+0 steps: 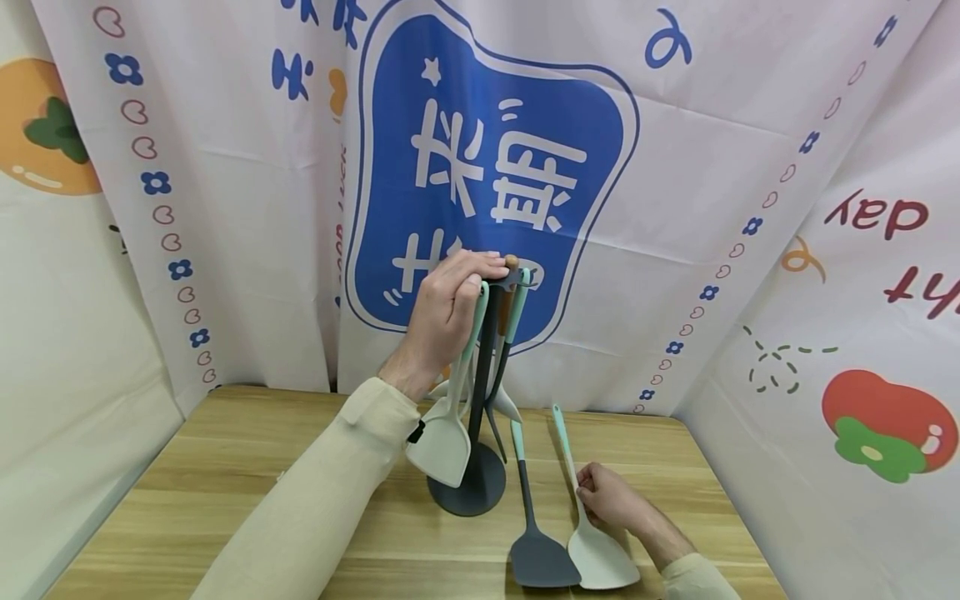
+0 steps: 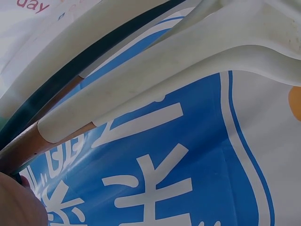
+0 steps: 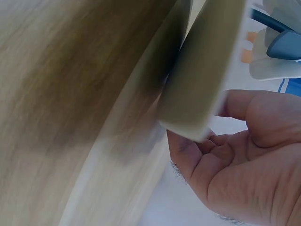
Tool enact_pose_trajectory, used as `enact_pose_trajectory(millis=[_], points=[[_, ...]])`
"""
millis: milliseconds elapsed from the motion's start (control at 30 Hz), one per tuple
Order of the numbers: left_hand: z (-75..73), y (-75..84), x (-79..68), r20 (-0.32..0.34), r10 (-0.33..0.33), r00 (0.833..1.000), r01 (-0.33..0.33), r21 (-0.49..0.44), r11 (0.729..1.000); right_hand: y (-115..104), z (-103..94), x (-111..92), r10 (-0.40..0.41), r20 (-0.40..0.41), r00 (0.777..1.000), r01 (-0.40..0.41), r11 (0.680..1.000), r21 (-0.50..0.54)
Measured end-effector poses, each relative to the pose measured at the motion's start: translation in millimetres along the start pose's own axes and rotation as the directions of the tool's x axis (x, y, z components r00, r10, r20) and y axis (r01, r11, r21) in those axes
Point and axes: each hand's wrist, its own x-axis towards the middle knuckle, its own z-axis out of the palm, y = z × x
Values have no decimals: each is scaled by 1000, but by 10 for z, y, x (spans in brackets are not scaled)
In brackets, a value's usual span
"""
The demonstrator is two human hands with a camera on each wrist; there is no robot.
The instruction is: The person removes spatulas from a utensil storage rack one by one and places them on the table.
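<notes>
My left hand [image 1: 438, 317] holds the top of a dark utensil stand [image 1: 468, 496], its fingers over the upper ring and the thumb by a mint handle. Several utensils hang there, among them a white turner [image 1: 441, 446] with a mint handle. In the left wrist view, a pale utensil [image 2: 127, 80] with a wooden end crosses in front of the cloth. Low at the right, my right hand [image 1: 611, 500] pinches the lower handle of another white turner [image 1: 602, 560]. Its pale blade [image 3: 202, 70] fills the upper middle of the right wrist view, blurred.
A dark grey turner [image 1: 542, 558] with a mint handle end lies on the wooden table [image 1: 247, 467], its blade right beside the white one. Printed white cloth [image 1: 712, 167] hangs behind the table and along both sides.
</notes>
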Motion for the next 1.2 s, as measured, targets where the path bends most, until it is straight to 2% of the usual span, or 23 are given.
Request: enact_pose_trajectory(millis=[233, 400, 567, 733, 1000, 1200], points=[[9, 0, 3, 1, 3, 1000, -3, -2, 1000, -14, -10, -48, 12, 50, 999, -11, 1000, -2], [14, 2, 5, 0, 6, 1000, -6, -4, 1000, -30, -32, -42, 27, 49, 998, -27, 1000, -1], [12, 9, 4, 1, 6, 1000, -6, -4, 1000, -71, -43, -17, 19, -21, 1000, -21, 996, -81], [7, 16, 3, 2, 1, 1000, -1, -1, 1000, -173, -24, 15, -49, -134, 990, 25, 984, -177], [2, 9, -4, 0, -9, 1000, 9, 0, 1000, -448, -2, 31, -91, -211, 973, 49, 980, -193], [4, 1, -9, -8, -9, 1000, 9, -3, 1000, -642, -3, 21, -144, -216, 966, 109, 980, -168]])
